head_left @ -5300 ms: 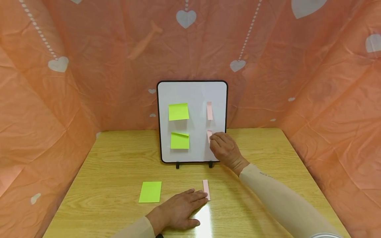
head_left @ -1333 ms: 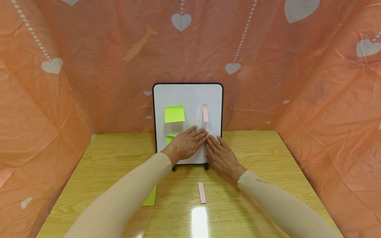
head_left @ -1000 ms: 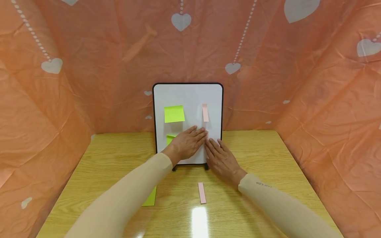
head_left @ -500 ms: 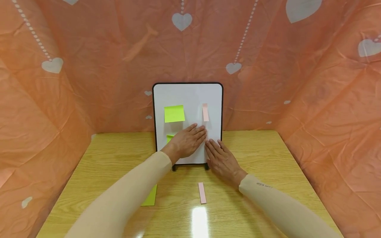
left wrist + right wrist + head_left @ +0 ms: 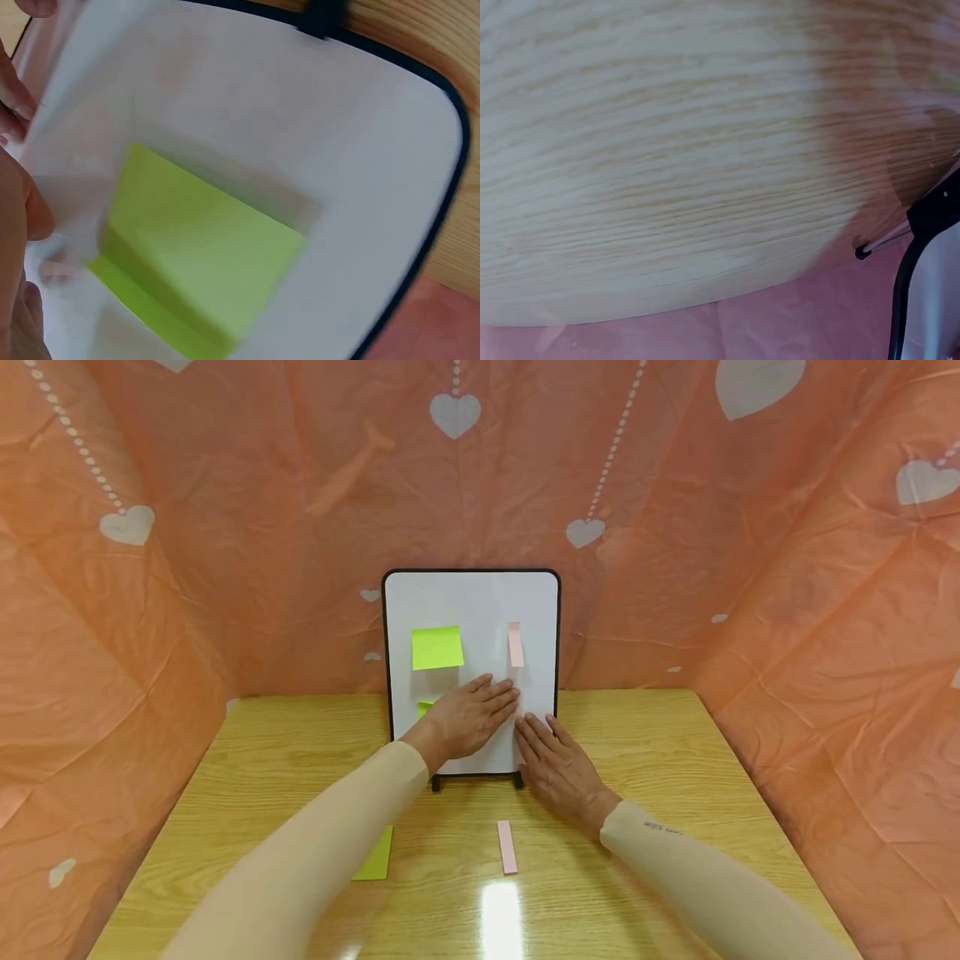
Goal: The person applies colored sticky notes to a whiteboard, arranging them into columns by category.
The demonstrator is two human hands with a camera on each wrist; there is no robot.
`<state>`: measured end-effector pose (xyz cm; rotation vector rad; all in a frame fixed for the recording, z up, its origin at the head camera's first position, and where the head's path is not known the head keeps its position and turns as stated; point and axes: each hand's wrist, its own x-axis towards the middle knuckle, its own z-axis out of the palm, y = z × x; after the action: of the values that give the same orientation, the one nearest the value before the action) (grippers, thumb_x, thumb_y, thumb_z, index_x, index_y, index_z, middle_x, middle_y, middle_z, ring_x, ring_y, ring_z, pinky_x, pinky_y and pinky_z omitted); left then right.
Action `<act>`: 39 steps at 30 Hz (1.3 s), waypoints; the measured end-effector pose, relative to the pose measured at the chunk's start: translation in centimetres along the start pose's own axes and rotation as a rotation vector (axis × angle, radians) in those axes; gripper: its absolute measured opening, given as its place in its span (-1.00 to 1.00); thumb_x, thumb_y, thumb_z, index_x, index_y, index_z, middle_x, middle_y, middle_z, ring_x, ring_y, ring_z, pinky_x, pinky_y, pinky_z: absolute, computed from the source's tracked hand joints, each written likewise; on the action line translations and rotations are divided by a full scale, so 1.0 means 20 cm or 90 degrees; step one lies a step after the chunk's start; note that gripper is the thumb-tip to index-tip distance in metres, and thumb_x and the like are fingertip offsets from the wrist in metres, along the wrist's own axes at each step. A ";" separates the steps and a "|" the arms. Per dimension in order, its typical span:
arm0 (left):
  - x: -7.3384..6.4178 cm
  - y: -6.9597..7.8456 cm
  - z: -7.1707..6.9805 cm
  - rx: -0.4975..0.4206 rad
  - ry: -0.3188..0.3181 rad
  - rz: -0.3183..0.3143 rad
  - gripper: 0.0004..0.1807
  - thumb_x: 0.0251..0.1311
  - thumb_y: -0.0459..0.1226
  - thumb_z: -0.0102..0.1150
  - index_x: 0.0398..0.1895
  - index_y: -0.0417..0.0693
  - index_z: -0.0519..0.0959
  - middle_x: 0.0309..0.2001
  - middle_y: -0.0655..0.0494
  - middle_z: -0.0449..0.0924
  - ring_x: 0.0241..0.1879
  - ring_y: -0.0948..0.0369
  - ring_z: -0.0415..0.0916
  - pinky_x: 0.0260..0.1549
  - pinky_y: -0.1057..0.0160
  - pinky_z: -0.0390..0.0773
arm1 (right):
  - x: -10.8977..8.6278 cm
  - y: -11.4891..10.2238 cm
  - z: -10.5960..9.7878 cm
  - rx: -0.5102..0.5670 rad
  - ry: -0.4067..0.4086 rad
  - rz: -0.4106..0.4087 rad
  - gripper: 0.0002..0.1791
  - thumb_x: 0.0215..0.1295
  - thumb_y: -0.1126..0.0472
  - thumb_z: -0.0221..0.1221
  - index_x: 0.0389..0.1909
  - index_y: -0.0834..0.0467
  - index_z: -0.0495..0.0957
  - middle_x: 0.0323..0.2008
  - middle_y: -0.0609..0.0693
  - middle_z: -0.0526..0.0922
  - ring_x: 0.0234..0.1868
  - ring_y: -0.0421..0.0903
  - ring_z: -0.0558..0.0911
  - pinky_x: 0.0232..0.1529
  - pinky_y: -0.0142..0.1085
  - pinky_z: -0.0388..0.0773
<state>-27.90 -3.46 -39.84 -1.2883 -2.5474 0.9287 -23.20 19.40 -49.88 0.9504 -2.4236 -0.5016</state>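
Note:
My left hand [image 5: 468, 718] lies with straight fingers against the whiteboard [image 5: 480, 597], over the place of the lower pink strip, which is mostly hidden. Just right of it my right hand [image 5: 558, 764] has its straight fingers at the board's lower right, fingertips close to the left ones. Above the hands are a green sticky note [image 5: 437, 647] and a pink sticky strip [image 5: 515, 645]. A lower green sticky note [image 5: 202, 247], with a folded edge, shows fully in the left wrist view; the left hand covers most of it in the head view.
On the wooden table [image 5: 285, 777] in front lie a pink strip pad [image 5: 507, 847] and a green note pad [image 5: 375, 857], partly behind the left sleeve. Black feet [image 5: 436, 782] hold the board upright. An orange cloth [image 5: 315, 568] hangs behind and at both sides.
From 5.3 s ago, my left hand has left the pink pad for the board; my right hand has let go of the lower pink strip and straightened. Lately the right fingertips slid slightly down.

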 end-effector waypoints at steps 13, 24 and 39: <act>0.02 -0.01 0.02 -0.001 -0.007 0.007 -0.31 0.72 0.06 -0.44 0.76 0.08 -0.17 0.74 0.18 -0.26 0.72 0.19 -0.31 0.71 0.06 -0.25 | 0.00 -0.01 0.00 0.014 -0.011 0.000 -0.28 0.60 -0.10 0.05 0.57 0.26 0.31 0.59 0.14 0.31 0.64 0.06 0.26 0.67 0.00 0.14; 0.00 -0.05 0.02 0.027 0.000 0.022 -0.24 0.68 0.18 -0.49 0.76 0.05 -0.15 0.75 0.18 -0.23 0.73 0.19 -0.29 0.71 0.04 -0.24 | -0.02 0.00 0.00 0.042 -0.031 0.011 -0.17 0.61 -0.29 -0.08 0.59 0.25 0.29 0.60 0.11 0.30 0.67 0.05 0.19 0.71 0.03 0.00; 0.01 -0.06 0.03 0.004 0.017 0.044 -0.33 0.72 0.02 -0.43 0.76 0.07 -0.13 0.75 0.19 -0.22 0.72 0.20 -0.26 0.71 0.07 -0.24 | -0.04 0.01 0.00 0.046 -0.043 0.001 -0.19 0.64 -0.27 -0.09 0.60 0.25 0.26 0.62 0.10 0.26 0.68 0.03 0.16 0.71 0.04 0.00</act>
<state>-29.14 -4.06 -39.67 -1.3855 -2.4929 0.9244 -22.81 19.98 -50.08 0.9769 -2.5182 -0.4564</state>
